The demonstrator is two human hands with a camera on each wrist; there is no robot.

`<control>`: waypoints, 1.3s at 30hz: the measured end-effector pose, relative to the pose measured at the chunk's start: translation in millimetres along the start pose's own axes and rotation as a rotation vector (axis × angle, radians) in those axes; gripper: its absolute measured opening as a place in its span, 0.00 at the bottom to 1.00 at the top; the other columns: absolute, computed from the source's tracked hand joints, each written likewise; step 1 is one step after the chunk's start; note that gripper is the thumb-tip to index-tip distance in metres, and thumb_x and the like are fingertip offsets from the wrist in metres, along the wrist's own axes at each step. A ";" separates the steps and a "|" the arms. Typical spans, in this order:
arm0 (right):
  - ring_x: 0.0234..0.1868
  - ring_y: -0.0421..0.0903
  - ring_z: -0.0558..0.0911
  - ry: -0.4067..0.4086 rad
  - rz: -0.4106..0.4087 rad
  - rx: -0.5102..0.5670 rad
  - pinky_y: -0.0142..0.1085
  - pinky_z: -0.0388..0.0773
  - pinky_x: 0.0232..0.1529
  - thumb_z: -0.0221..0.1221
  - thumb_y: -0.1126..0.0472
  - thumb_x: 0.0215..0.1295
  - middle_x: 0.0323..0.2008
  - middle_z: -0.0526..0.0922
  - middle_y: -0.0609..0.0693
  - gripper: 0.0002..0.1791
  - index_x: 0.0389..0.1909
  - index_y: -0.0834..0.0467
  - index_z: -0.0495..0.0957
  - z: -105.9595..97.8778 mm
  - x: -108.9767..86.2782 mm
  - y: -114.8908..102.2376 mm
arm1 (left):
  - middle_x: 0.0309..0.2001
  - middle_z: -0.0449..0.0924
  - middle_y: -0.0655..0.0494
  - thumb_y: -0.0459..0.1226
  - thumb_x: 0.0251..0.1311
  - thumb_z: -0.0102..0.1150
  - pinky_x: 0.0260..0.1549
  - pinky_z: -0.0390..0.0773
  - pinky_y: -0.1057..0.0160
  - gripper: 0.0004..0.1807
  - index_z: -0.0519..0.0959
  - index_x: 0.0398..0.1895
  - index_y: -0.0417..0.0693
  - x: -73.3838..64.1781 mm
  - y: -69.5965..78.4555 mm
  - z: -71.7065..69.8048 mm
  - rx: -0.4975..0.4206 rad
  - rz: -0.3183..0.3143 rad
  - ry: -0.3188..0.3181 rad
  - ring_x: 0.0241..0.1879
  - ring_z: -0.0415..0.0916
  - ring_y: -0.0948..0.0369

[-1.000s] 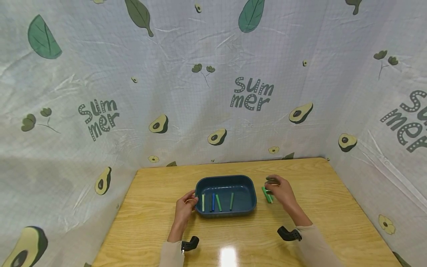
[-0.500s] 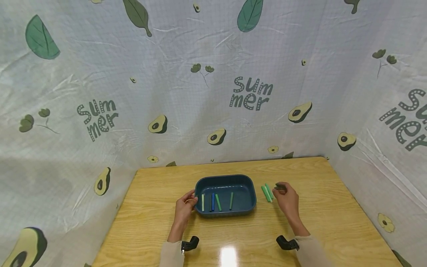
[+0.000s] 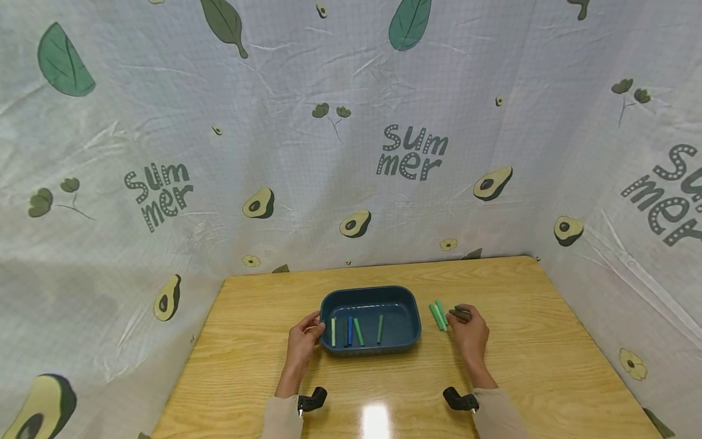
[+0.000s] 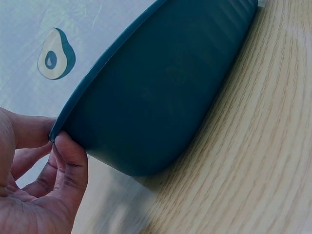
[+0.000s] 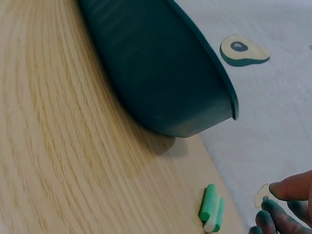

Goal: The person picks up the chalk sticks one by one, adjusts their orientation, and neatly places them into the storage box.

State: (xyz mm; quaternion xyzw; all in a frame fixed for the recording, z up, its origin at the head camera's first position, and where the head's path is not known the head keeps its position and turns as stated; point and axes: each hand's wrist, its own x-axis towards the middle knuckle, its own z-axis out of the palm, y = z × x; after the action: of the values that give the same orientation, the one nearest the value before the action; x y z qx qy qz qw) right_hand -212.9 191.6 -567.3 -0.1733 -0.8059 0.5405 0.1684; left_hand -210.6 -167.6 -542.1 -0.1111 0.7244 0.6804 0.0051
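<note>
In the head view my left hand (image 3: 303,341) pinches the left rim of a dark blue-green tray (image 3: 408,346). The left wrist view shows thumb and fingers on either side of that rim (image 4: 92,73). Inside the tray lie several chalk sticks, among them a pale one (image 3: 333,332), a blue one (image 3: 350,331) and a dark green one (image 3: 381,329). Right of the tray, green chalk sticks (image 3: 437,317) lie side by side with a paler one among them. My right hand (image 3: 470,332) hovers just beside these, its green-dusted fingers (image 5: 280,217) loosely bent around nothing.
Everything stands on a light wooden table (image 3: 252,366). A white printed sheet (image 3: 307,152) hangs behind the table and along both sides. Each wrist wears a black camera mount, one on the left (image 3: 312,399) and one on the right (image 3: 460,400).
My right hand has drawn back from over the loose chalk sticks to their right side, uncovering them. The left hand and the tray stay in place.
</note>
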 end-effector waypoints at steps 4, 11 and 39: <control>0.45 0.58 0.85 0.062 0.007 0.000 0.29 0.79 0.35 0.64 0.63 0.63 0.44 0.86 0.63 0.17 0.52 0.64 0.78 6.6 0.4 3.2 | 0.43 0.73 0.46 0.27 0.65 0.56 0.33 0.78 0.64 0.23 0.72 0.63 0.31 -8.5 11.2 0.4 0.003 -0.007 -0.001 0.36 0.74 0.63; 0.44 0.60 0.85 0.117 0.040 -0.015 0.51 0.79 0.46 0.64 0.63 0.62 0.43 0.86 0.63 0.17 0.50 0.64 0.79 18.9 1.2 9.1 | 0.43 0.73 0.49 0.28 0.65 0.56 0.33 0.78 0.64 0.23 0.72 0.63 0.32 -10.6 13.2 0.9 0.001 -0.009 -0.001 0.37 0.74 0.64; 0.42 0.62 0.85 0.183 0.067 -0.135 0.55 0.76 0.41 0.62 0.63 0.62 0.44 0.86 0.63 0.16 0.51 0.63 0.79 42.5 -0.1 19.6 | 0.43 0.73 0.47 0.27 0.65 0.56 0.34 0.79 0.63 0.22 0.72 0.63 0.32 -9.1 12.2 0.9 0.001 -0.005 -0.001 0.37 0.75 0.63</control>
State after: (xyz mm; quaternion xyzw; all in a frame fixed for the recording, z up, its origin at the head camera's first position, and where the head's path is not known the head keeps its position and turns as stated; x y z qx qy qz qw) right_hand -230.5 164.0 -600.8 -0.2596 -0.8154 0.4723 0.2113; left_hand -203.9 -164.7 -528.7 -0.1127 0.7246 0.6799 0.0072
